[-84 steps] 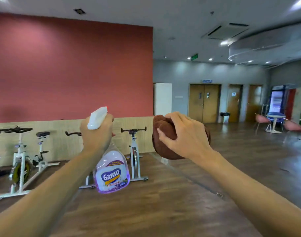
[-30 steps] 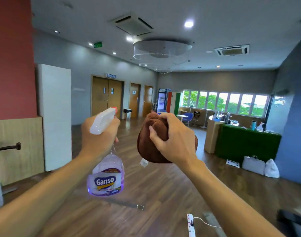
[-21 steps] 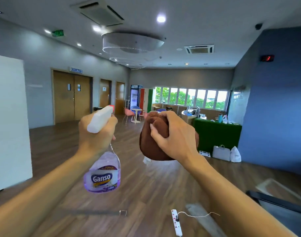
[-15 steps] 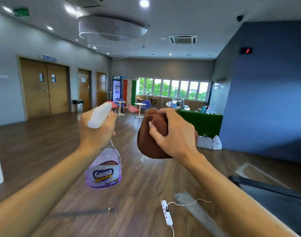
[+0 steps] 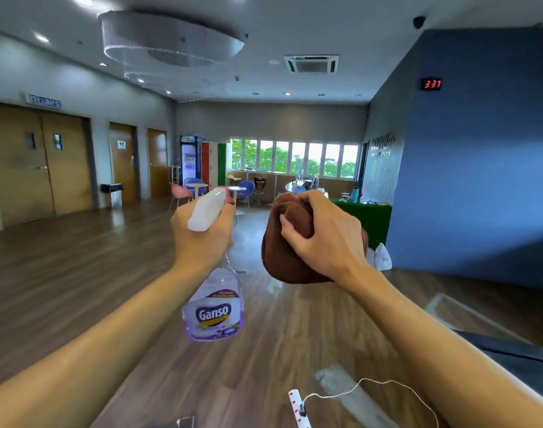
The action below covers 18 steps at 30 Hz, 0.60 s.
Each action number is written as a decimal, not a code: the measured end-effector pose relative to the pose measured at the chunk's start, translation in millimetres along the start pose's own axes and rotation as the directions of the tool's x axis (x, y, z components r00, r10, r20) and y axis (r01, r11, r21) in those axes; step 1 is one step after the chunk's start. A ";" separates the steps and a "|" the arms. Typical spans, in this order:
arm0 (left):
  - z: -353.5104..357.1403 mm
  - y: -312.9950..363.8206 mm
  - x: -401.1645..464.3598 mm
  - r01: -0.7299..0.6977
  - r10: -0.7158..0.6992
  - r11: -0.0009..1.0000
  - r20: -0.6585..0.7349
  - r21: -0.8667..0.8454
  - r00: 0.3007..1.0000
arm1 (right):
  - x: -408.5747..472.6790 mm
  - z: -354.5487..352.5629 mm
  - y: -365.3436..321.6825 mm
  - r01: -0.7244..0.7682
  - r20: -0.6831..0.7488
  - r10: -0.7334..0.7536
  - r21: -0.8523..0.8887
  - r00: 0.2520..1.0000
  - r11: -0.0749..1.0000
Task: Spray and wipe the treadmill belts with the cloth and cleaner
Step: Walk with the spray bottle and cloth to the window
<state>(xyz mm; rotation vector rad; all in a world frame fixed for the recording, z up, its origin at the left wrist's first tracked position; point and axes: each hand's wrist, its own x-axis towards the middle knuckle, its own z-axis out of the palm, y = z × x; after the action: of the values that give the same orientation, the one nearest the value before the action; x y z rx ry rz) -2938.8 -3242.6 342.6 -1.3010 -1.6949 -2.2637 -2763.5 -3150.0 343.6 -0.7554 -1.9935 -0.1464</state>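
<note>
Gripping a clear purple-liquid spray bottle (image 5: 214,307) by its neck, the left hand (image 5: 202,239) hangs beside the right hand (image 5: 322,239), closed around a bunched brown cloth (image 5: 282,254); both are held above the wooden floor (image 5: 78,273).

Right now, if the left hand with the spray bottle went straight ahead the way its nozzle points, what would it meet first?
Nothing near: ahead of the left hand and spray bottle lies open floor, then probably the café tables; depth is unclear.
</note>
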 end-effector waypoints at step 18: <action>99.1 -184.5 231.8 -0.019 0.024 0.998 0.089 -0.061 0.996 | 153.1 211.2 84.6 -0.075 -0.011 0.074 -0.089 0.997 0.993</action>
<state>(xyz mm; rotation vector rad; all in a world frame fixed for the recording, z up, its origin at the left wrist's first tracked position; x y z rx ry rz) -3118.7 -2987.2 349.0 -1.4467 -1.6420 -2.2949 -2926.9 -2929.8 341.1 -0.8839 -1.9588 -0.1956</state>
